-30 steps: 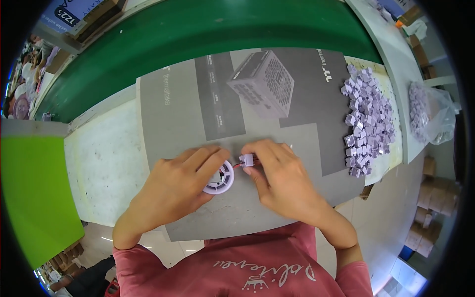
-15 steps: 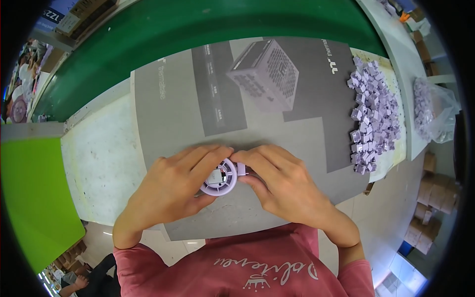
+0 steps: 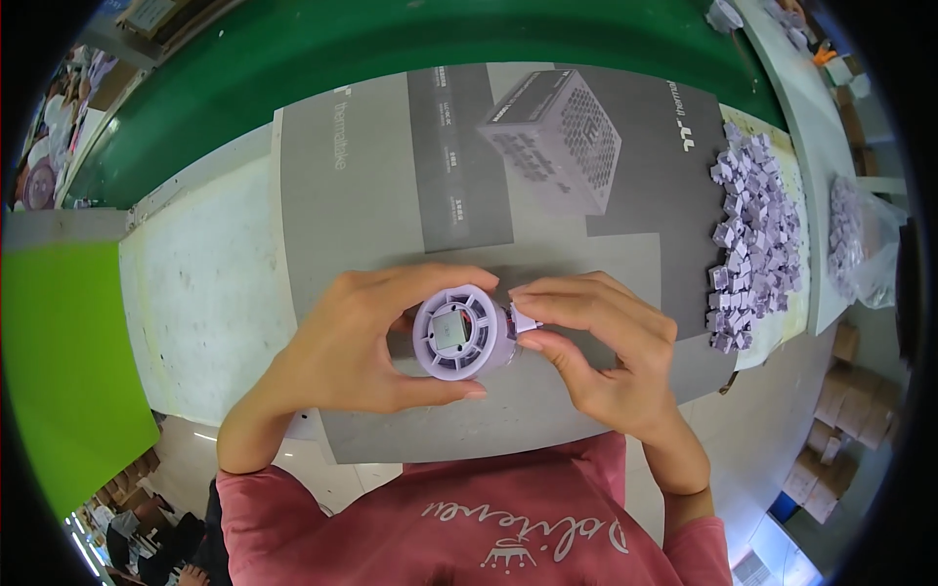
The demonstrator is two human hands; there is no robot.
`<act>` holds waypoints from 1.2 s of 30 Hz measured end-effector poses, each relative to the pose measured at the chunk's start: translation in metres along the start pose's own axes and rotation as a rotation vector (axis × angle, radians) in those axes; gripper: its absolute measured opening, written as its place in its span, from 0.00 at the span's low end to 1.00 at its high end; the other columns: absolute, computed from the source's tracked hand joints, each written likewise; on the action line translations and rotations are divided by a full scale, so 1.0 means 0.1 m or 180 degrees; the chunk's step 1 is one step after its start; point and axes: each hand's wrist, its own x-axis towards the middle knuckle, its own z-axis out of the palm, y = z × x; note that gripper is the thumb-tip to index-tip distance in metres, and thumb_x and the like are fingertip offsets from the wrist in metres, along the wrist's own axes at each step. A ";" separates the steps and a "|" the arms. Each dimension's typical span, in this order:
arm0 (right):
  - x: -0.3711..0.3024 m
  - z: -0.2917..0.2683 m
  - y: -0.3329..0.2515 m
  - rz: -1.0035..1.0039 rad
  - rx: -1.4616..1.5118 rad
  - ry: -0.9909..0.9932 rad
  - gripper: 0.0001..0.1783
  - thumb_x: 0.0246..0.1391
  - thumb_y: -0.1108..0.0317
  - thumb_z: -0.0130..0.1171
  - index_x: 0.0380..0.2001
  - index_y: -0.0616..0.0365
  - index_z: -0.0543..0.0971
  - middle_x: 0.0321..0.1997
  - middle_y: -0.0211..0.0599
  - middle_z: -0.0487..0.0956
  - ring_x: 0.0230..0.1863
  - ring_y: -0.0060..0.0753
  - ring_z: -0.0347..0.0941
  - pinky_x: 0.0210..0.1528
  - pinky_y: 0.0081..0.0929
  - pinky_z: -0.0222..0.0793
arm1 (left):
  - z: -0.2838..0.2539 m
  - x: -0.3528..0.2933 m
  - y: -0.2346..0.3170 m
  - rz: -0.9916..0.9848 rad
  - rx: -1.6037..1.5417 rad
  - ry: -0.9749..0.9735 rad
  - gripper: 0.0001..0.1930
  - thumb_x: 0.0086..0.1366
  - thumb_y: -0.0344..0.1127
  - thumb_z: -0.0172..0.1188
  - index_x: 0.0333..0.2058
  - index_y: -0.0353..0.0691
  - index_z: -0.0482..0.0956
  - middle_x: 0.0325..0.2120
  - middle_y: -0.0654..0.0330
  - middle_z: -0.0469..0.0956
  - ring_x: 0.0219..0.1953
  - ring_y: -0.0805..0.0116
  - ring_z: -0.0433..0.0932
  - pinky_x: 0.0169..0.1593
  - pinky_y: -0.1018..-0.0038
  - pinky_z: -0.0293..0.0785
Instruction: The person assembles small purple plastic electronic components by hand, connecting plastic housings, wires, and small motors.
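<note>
Over a grey sheet (image 3: 337, 225), the left hand (image 3: 360, 337) grips a housing (image 3: 501, 337), the right hand (image 3: 620, 347) pinches a block (image 3: 526, 321) beside it; alignment seems in hand, next calling for steadiness.

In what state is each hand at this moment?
Left hand: closed around the round lilac part.
Right hand: closed, pinching the small lilac block.

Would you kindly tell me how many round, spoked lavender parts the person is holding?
1: the round part is in the left hand, over the grey printed sheet; the right hand pinches a small lavender piece beside it. No other seems hidden.
</note>
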 end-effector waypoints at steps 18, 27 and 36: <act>0.00 -0.06 0.00 -0.0559 -0.0460 0.0036 0.21 0.38 0.81 0.71 0.41 0.62 0.84 0.42 0.40 0.84 0.40 0.38 0.79 0.35 0.29 0.78 | 0.12 0.06 -0.03 0.0655 0.0189 0.0388 0.36 0.43 0.36 0.81 0.54 0.41 0.77 0.48 0.59 0.82 0.44 0.67 0.83 0.39 0.76 0.80; 0.08 -0.63 0.06 -0.0415 -0.2201 0.0310 0.28 0.49 0.73 0.66 0.57 0.55 0.77 0.56 0.31 0.80 0.66 0.45 0.67 0.65 0.47 0.59 | -0.75 0.24 -0.04 -0.0220 0.1103 0.1325 0.35 0.46 0.36 0.79 0.54 0.40 0.76 0.44 0.58 0.82 0.44 0.69 0.82 0.46 0.71 0.80; -0.22 -1.24 0.54 0.0516 -0.3213 0.0756 0.18 0.42 0.68 0.72 0.38 0.60 0.81 0.34 0.36 0.77 0.44 0.41 0.71 0.51 0.40 0.62 | -2.47 0.38 -1.18 -0.0792 0.1781 0.1691 0.36 0.48 0.33 0.77 0.56 0.32 0.73 0.45 0.51 0.80 0.48 0.64 0.79 0.57 0.70 0.72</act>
